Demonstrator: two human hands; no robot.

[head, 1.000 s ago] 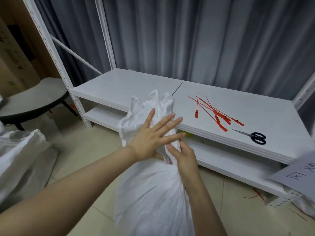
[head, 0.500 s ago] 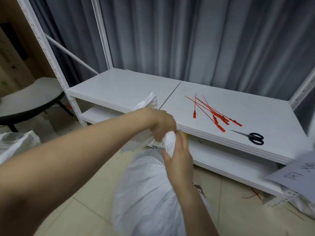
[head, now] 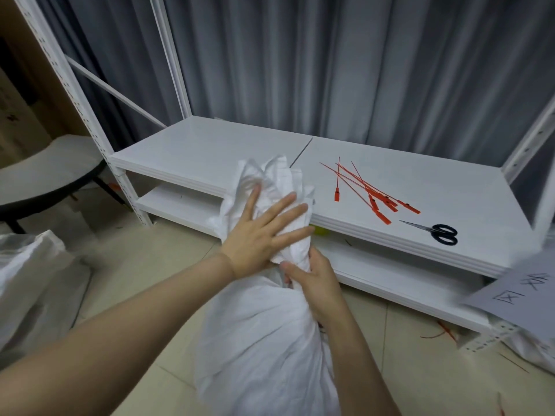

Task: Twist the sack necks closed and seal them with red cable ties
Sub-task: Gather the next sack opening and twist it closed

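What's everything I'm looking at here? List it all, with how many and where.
sack: one, white, on the floor at centre, neck gathered
shelf unit: one, white, behind the sack
red cable ties: loose bunch, count unclear, upper shelf, right of the sack
scissors: one pair, black handles, upper shelf, right of the ties
curtain: one, grey, behind the shelf unit
paper sheet: one, pale, handwritten marks, right edge
second sack: one, white, floor at far left
stool: one, pale seat, black legs, far left
left hand: spread flat on the sack's top
right hand: grips the sack's neck
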